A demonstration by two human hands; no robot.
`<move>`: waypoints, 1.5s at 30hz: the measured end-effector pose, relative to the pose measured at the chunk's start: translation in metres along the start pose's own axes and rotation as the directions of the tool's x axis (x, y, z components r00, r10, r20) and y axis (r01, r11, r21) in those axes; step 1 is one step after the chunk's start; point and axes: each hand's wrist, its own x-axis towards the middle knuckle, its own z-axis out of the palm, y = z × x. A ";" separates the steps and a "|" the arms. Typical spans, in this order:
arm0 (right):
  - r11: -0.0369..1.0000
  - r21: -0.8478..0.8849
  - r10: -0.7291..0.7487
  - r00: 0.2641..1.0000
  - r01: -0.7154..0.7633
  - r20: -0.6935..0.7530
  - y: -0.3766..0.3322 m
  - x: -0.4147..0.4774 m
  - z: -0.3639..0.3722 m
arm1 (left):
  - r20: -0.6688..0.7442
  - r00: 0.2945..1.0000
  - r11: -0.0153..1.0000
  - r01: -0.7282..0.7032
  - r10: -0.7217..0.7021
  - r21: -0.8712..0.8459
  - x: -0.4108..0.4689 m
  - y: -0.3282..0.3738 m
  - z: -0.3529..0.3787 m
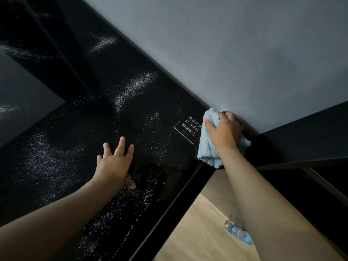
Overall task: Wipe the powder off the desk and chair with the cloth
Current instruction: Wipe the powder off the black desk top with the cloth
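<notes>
So both arms are bare and stretched out over the worktop [169, 102]. The left hand [114, 162] is planted palm down on the glossy black surface, fingers straight and fanned apart, thumb sticking out to the side, so no grip there, it's just flat and holding nothing. The right hand [224, 130] reaches further, right up to the back edge where the worktop meets the grey wall [226, 44]. Its grip is closed around the cloth [207, 149], fingers curled into the bunched fabric, pressing it down against that back corner.

The cloth is light blue and fluffy, all scrunched up, with a fold hanging out below the wrist toward the worktop's end. It sits just beside a small dark sign [188, 127] with white lettering lying on the surface.

The powder [135, 87] is white and grainy, with a few dense streaks further along and a thin sprinkle pretty much everywhere around the left hand.

Count: two hands, one cloth, one sign, and one clear plastic bottle [238, 232] with a blue cap lying on its side on the light wooden floor [197, 232], partly behind the right forearm.
</notes>
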 end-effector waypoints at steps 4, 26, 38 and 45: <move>1.000 -0.023 0.001 1.000 -0.001 0.005 -0.002 -0.009 0.002 | -0.015 1.000 1.000 -0.004 0.004 -0.004 0.000 0.000 0.002; 0.996 -0.049 -0.067 0.996 0.070 0.055 -0.034 -0.103 0.005 | -0.042 0.999 1.000 -0.011 0.011 0.004 0.000 -0.002 0.003; 0.995 -0.020 -0.097 0.995 0.098 0.033 -0.050 -0.149 0.014 | -0.088 0.996 1.000 -0.010 0.010 0.004 -0.001 -0.004 0.007; 0.994 0.005 -0.105 0.994 0.105 0.029 -0.064 -0.183 0.015 | -0.171 0.985 0.998 -0.043 0.037 -0.037 -0.010 -0.010 0.014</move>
